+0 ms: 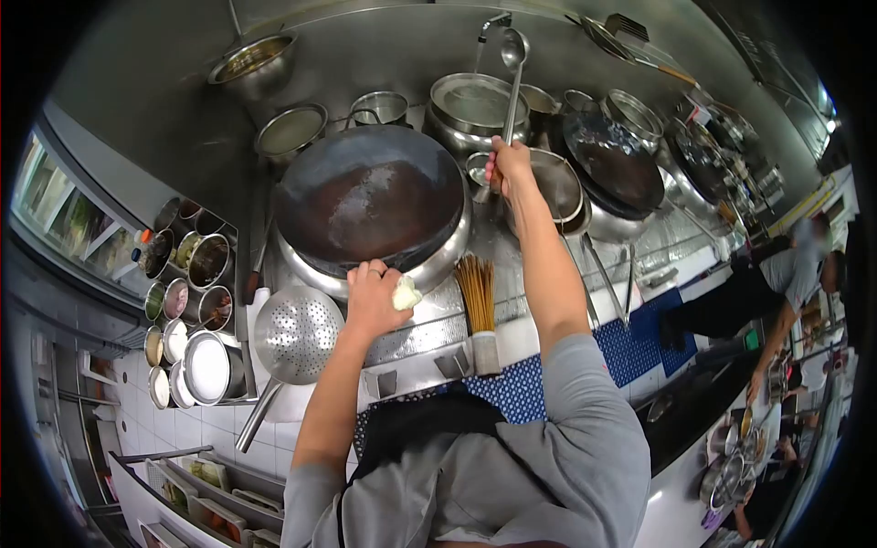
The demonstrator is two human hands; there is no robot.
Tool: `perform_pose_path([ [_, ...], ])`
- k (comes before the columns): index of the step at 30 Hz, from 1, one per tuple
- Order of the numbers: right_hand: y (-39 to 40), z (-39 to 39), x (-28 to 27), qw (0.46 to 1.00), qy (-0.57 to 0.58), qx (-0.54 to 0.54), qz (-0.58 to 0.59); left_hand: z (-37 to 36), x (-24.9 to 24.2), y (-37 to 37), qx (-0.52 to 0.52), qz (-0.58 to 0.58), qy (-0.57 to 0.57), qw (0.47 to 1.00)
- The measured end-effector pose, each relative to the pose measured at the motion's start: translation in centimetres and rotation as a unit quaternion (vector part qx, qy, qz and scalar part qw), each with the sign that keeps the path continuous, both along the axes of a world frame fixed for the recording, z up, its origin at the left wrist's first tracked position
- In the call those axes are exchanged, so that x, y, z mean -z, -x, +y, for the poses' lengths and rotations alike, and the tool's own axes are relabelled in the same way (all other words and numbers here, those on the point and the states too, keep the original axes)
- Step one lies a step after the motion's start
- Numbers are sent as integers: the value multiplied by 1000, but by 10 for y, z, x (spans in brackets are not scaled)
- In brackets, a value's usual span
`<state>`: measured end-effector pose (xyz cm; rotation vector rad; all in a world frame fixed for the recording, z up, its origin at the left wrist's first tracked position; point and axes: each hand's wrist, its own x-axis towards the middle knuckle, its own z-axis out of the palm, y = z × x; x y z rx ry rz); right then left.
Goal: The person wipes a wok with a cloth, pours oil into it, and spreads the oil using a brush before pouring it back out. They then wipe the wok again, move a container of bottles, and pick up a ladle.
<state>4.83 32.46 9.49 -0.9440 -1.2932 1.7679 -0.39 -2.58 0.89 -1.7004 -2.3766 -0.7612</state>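
My left hand (376,297) is closed at the near rim of a large dark wok (370,201), with a pale cloth (406,293) bunched in it. The wok sits on a round metal burner ring, and a grey, whitish patch marks its inside. My right hand (508,164) is wrapped round the handle of a long metal ladle (514,55). The ladle's bowl is raised near a running tap (481,38), above a wide pot of water (480,99).
A perforated strainer (299,335) and a bamboo brush (479,301) lie at the near edge. Metal containers (210,260) stand at the left. A second wok (614,164) is at the right, and beyond it a co-worker (786,274) in grey.
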Motion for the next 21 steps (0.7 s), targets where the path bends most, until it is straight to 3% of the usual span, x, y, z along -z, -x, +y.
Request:
perform_pose_path([
  [4, 44, 25, -19, 999, 29, 25, 20, 1, 0, -1, -10, -2, -2, 1000],
  [7, 86, 83, -23, 994, -66, -57, -66, 2, 0, -1, -17, -1, 1, 1000],
  [8, 87, 94, -45, 990, -35, -71, -121, 1, -1, 0, -17, -2, 0, 1000],
  [10, 80, 98, -55, 977, -88, -83, -178, 2, -1, 0, -10, -11, -2, 1000],
  [11, 69, 90, -51, 972, -111, -88, -187, 2, -1, -2, -9, -12, -4, 1000],
  [13, 29, 39, -13, 988, -121, -61, -76, -1, -2, 0, 0, -18, -5, 1000],
  [16, -47, -30, 35, 990, -88, -100, -56, -3, 3, 5, 19, -13, -21, 1000],
  [21, -171, -148, 106, 985, -2, -84, -149, -5, 7, 8, 34, -16, -32, 999],
])
